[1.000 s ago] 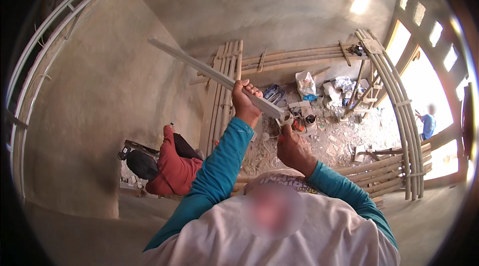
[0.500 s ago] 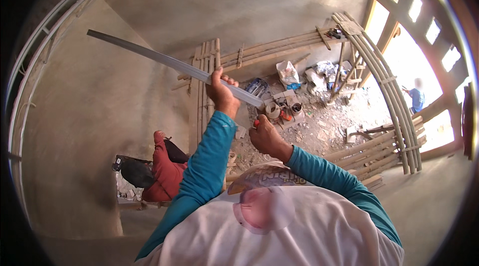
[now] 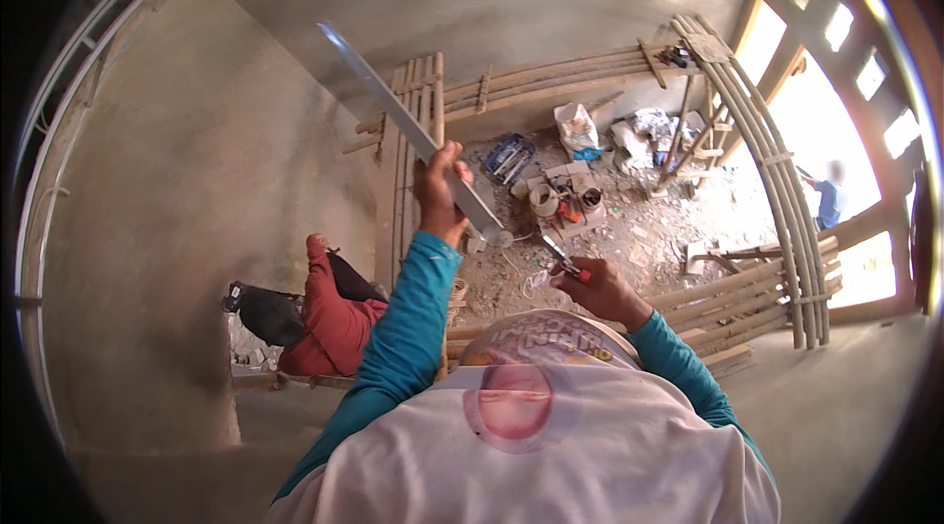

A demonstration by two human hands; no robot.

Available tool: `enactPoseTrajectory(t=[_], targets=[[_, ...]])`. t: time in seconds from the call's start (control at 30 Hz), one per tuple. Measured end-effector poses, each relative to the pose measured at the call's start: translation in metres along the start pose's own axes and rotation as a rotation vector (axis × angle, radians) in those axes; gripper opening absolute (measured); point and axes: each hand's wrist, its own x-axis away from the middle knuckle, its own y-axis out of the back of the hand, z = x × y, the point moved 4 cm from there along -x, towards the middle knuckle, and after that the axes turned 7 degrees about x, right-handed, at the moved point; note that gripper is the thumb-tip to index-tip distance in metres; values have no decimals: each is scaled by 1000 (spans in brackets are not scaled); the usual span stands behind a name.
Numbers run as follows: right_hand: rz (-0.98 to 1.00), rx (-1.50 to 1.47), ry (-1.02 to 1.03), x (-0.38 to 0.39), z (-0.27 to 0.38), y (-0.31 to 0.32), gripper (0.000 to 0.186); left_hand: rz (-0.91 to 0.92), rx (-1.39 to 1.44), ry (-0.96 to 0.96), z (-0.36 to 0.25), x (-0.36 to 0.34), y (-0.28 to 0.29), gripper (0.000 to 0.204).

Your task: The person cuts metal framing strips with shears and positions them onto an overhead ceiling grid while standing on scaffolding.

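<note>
Above a rubble-strewn grey floor (image 3: 654,247), your left hand (image 3: 442,195) wraps around a long, flat grey strip (image 3: 402,121), slanting away leftward. Your right hand (image 3: 607,291) closes on a red-handled metal tool (image 3: 564,258), its tip near the strip's closer end. Beyond: a blue rectangular crate (image 3: 510,159), brown wooden-pole scaffolding (image 3: 777,170).

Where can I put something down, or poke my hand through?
Maybe pass a hand between the left hand with the bar and the right hand with the tool. The floor between the buckets and the poles at right has room, but rubble litters it. It's crowded around the buckets, blue tray and bags.
</note>
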Motion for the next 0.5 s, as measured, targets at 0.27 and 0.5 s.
enactPoseTrajectory(t=[0.27,0.5], targets=[[327,-79,-270,-14,59,0,42,43,170,104,23,-7,3,19],[418,-219,-296,-27,59,0,41,-8,140,106,24,5,-6,22]])
